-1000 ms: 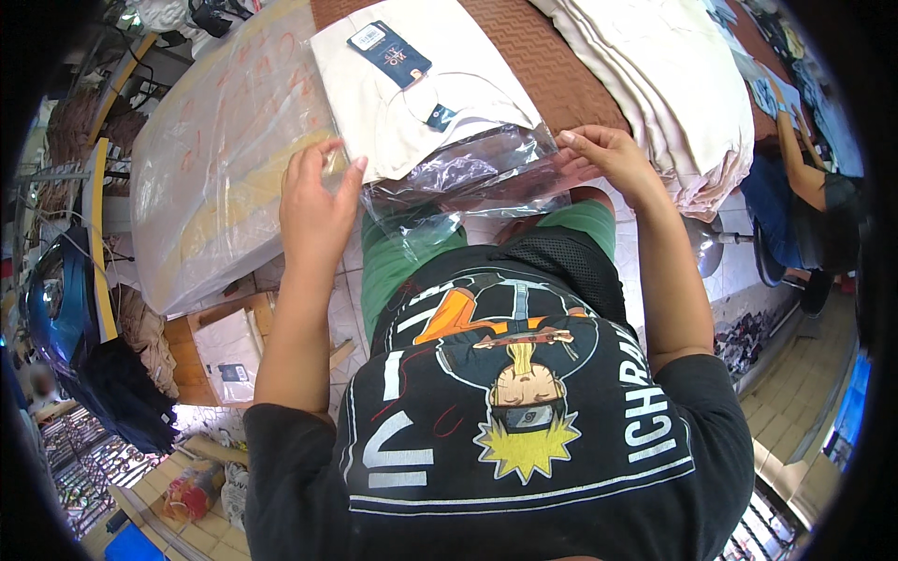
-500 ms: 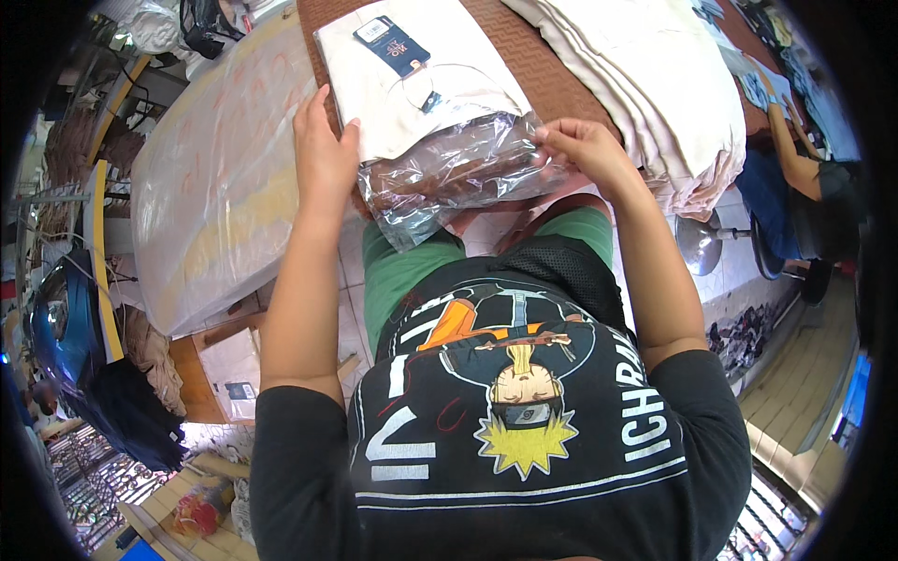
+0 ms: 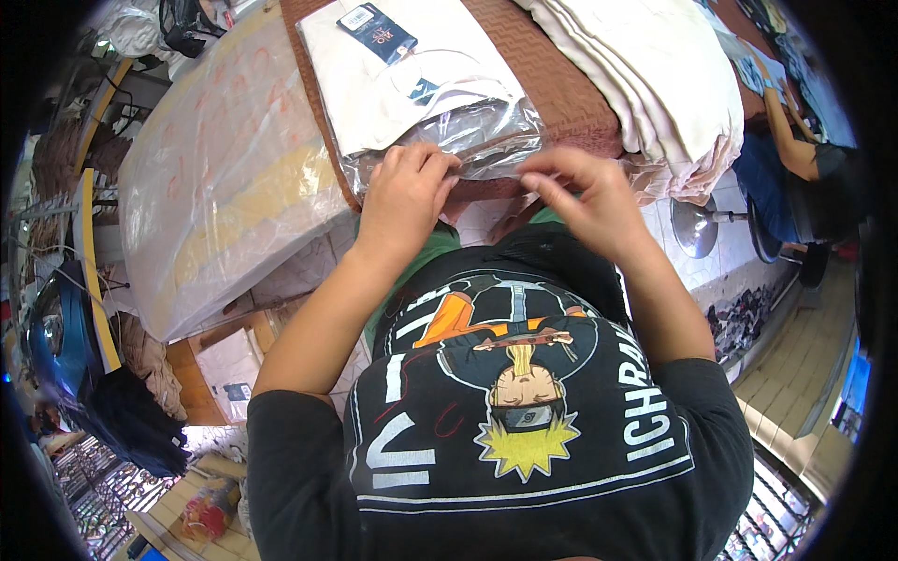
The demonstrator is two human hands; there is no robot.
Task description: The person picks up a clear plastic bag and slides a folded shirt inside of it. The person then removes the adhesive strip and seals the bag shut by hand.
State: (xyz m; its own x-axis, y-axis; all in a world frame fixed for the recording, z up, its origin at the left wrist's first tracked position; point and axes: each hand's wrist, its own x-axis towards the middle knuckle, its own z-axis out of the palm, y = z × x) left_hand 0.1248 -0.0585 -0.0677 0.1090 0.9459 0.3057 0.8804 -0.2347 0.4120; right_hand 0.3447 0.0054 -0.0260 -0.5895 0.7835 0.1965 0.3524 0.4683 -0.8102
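Observation:
A folded white garment (image 3: 393,84) with a dark blue hang tag (image 3: 376,33) lies on the brown-covered table (image 3: 571,89). A clear plastic bag (image 3: 486,136) covers its near end. My left hand (image 3: 404,192) pinches the bag's near edge on the left side. My right hand (image 3: 585,201) grips the same edge on the right, fingers curled over the plastic. Both hands sit at the table's near edge, just above my black printed shirt.
A stack of folded white cloth (image 3: 645,84) rises on the right of the table. A large plastic-wrapped bundle (image 3: 220,178) lies to the left. Another person (image 3: 804,159) sits at far right near a metal stool (image 3: 697,229). Tiled floor lies below.
The bag, held up crumpled between my hands before, now lies flatter over the garment's near end. Both hands have come closer together at the table's near edge.

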